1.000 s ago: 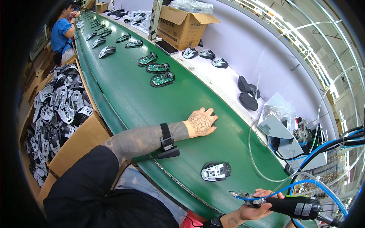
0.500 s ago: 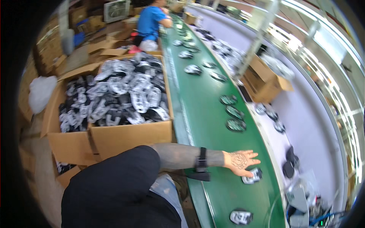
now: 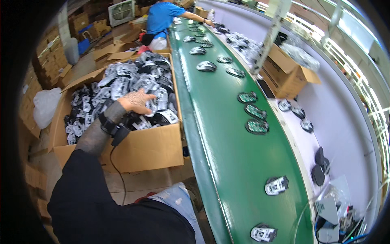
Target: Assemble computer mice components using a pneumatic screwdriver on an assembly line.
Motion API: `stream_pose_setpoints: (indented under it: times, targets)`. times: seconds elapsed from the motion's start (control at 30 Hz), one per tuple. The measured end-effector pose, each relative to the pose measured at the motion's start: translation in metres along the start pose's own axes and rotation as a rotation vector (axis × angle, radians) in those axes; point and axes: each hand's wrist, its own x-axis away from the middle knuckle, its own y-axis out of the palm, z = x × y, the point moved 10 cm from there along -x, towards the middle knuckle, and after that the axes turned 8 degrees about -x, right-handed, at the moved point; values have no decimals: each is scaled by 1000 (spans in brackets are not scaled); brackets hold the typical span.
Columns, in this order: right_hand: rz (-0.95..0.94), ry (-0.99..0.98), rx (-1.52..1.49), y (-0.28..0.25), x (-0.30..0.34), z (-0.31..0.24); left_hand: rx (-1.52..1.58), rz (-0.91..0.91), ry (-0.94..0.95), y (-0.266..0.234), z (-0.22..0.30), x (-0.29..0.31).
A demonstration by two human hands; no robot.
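My left hand [image 3: 137, 101] is over a large cardboard box [image 3: 142, 150] on the left. Its fingers are stretched out and apart, touching the heap of black-and-white computer mouse shells [image 3: 120, 87] inside. A pale shell [image 3: 161, 99] lies right by the fingertips. A black strap with a small device and a cable circles my left wrist. My right hand is out of view. On the green conveyor belt [image 3: 227, 154], a black-and-white mouse shell [image 3: 277, 186] lies at the near right, with another mouse shell [image 3: 263, 233] closer to me.
Several mouse parts with green circuit boards [image 3: 256, 112] lie farther along the belt. A co-worker in a blue shirt [image 3: 162, 18] reaches across its far end. Along the right ledge are an open carton [image 3: 286, 73], a dark phone-like slab [image 3: 265, 88] and black round pieces [image 3: 318, 175].
My left hand has left the mouse shell on the belt and swung left to the box, leaving that shell lying there. The co-worker's arm now stretches across the belt.
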Motion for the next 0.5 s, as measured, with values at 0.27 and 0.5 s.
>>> stream_pose_setpoints:
  times: [0.27, 0.5]
  targets:
    - [34, 4, 44, 2, -1, -2, -21, 673, 103, -99, 66, 30]
    - [80, 0, 74, -1, 2, -2, -308, 1011, 813, -85, 358, 68]
